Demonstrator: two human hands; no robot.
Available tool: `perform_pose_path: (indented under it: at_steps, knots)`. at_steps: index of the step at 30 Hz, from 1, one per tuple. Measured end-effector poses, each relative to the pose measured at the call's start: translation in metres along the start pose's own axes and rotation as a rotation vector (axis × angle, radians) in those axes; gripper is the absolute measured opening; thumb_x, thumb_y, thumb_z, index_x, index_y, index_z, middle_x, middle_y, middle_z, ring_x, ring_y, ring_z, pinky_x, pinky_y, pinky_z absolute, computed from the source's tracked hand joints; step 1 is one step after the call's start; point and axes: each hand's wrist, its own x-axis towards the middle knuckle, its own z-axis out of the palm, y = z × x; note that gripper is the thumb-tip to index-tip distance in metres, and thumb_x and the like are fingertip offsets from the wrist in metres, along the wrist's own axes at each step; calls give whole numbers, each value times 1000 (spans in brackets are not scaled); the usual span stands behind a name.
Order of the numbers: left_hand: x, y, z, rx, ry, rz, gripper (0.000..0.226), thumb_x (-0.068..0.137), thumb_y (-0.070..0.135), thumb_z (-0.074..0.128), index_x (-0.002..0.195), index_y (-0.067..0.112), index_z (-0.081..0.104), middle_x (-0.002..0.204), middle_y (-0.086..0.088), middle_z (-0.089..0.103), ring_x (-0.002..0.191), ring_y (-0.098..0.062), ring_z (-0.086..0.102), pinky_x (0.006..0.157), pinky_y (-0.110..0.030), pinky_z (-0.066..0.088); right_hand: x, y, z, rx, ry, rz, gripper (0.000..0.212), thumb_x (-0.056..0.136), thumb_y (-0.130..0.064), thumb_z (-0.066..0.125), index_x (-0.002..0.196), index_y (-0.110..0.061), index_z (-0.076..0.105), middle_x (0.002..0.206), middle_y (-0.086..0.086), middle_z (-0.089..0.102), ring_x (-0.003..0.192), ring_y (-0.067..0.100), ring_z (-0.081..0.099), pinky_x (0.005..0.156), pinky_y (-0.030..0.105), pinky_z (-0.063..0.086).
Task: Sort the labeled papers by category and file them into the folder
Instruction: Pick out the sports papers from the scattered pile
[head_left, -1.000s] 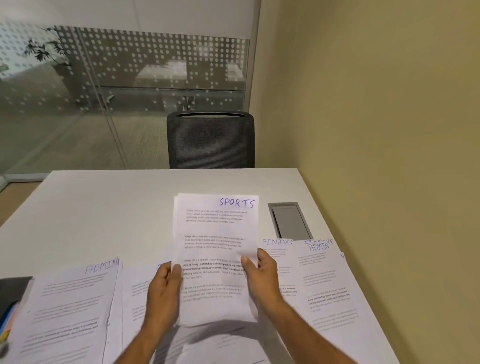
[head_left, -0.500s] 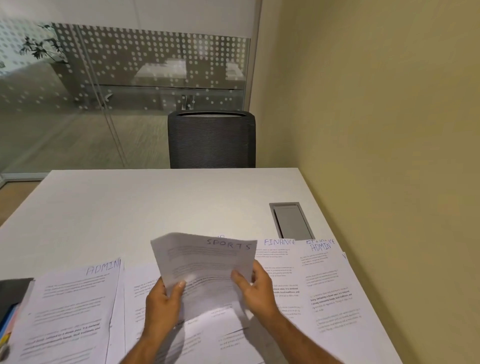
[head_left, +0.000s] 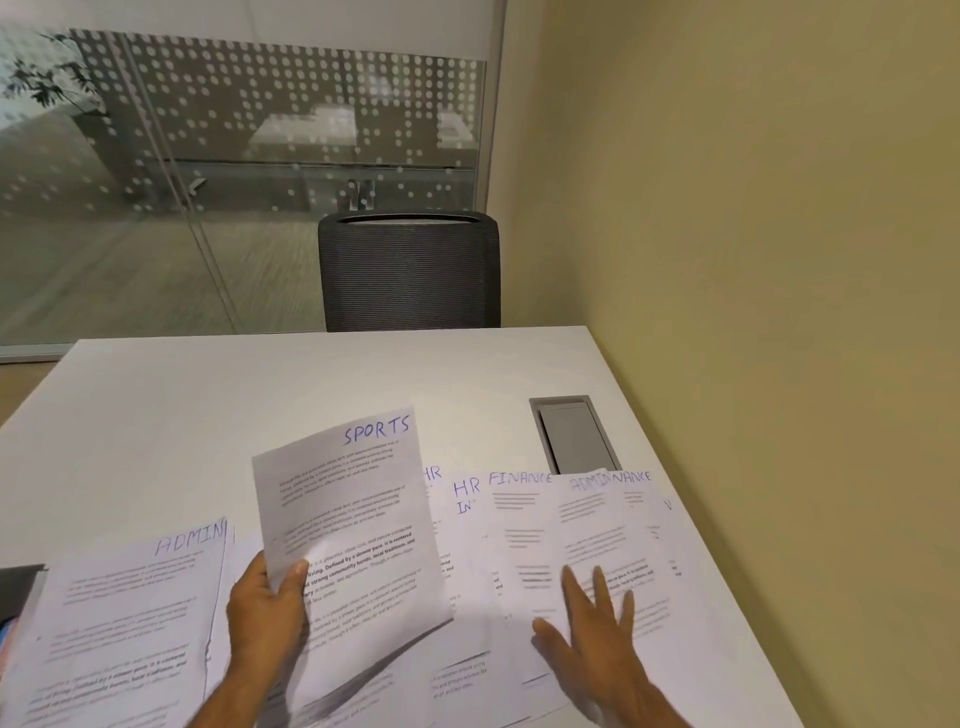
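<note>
My left hand (head_left: 267, 605) grips a printed sheet marked SPORTS (head_left: 353, 519) by its left edge and holds it tilted above the table. My right hand (head_left: 592, 634) lies flat with spread fingers on a sheet marked ADMIN (head_left: 597, 530) at the right. Under and beside that sheet lie overlapping papers marked FINANCE (head_left: 519, 519) and HR (head_left: 467, 525). Another ADMIN paper (head_left: 130, 613) tops a pile at the left. A dark folder (head_left: 18, 579) shows only at the far left edge.
The white table (head_left: 260, 405) has bare surface behind the papers. A grey cable hatch (head_left: 574, 436) is set into it at the right. A dark mesh chair (head_left: 410, 270) stands at the far side. A yellow wall runs along the right, a glass partition behind.
My right hand let go of the SPORTS sheet and moved right onto the ADMIN sheet. My left hand alone holds the SPORTS sheet, raised again after dipping. HR papers beneath are uncovered.
</note>
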Motion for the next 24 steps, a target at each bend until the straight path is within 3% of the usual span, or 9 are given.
perform_pose_path:
  at_steps: [3,7,10,13,15,17,20,22,24]
  knots:
    - [-1,1,4,-9,-9,-1,33,94,2,61,127,5,61,106,-11,67,96,-30,63,87,-35,48,-3,3,1,82,45,0,84,89,-81,16,157,-36,-7,164,-14,-17,143,1,-33,119,43,-22]
    - [-4,1,9,-6,-16,-7,34,94,1,62,127,6,61,108,-12,67,94,-27,62,87,-34,47,2,7,2,13,125,240,100,82,-86,5,158,-23,-7,166,-1,-15,150,20,-26,117,50,-24]
    - [-6,2,11,-8,-19,-12,34,94,1,61,128,6,61,109,-11,67,95,-27,61,87,-34,47,2,13,2,-8,52,52,94,84,-86,12,158,-29,-2,162,-14,-11,150,14,-24,116,44,-28]
    - [-7,3,13,-1,-24,-10,34,94,2,61,128,6,60,109,-11,66,95,-26,60,87,-34,47,0,19,-3,94,43,-45,84,88,-82,17,157,-34,12,165,-14,10,152,6,1,125,38,-5]
    - [-7,5,14,3,-26,-11,33,94,2,61,127,6,60,109,-11,66,94,-26,60,86,-34,47,3,25,-6,144,178,14,80,92,-74,22,157,-27,19,164,-8,20,152,10,12,125,35,4]
    - [-7,6,15,10,-23,-13,32,94,2,61,126,7,61,107,-11,66,93,-26,60,84,-33,47,11,34,-10,118,256,148,85,93,-72,21,158,-19,16,166,1,13,154,18,6,125,41,2]
    - [-7,6,15,31,-26,-19,32,95,4,61,126,7,61,108,-12,67,93,-27,60,85,-34,48,22,54,-11,42,179,322,88,92,-74,20,159,-17,14,167,3,9,154,24,0,122,48,-4]
    - [-7,6,15,37,-27,-21,32,95,5,61,127,7,61,108,-11,67,94,-27,61,84,-34,48,25,64,-13,11,189,295,74,98,-64,27,156,-18,27,163,0,27,153,22,14,122,46,-1]
    - [-6,5,15,40,-27,-20,31,95,5,61,126,7,61,109,-12,67,94,-27,61,84,-35,49,27,74,-18,38,286,245,57,100,-51,39,146,-17,46,149,1,51,142,22,40,121,46,17]
